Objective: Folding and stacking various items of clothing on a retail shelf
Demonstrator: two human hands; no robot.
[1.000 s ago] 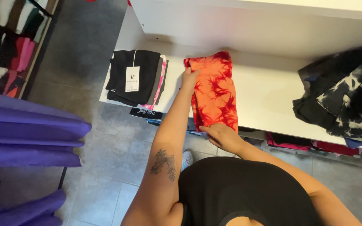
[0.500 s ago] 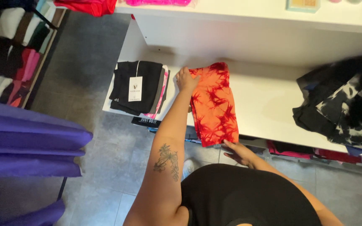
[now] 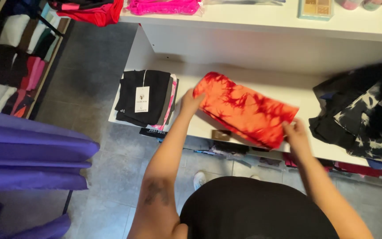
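Head view: my left hand (image 3: 190,102) has its grip closed on one end of the folded orange-red tie-dye garment (image 3: 245,109), my right hand (image 3: 295,135) grips the other end, held over the white shelf (image 3: 270,84). Judgement: keep both ends level so folds hold; black stack (image 3: 143,96) lies just left.

Even indoor light, soft shelf shadow (hands slightly motion-blurred).

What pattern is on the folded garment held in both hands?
Orange-and-red tie-dye on the folded garment, gripped by left hand and right hand; head view.
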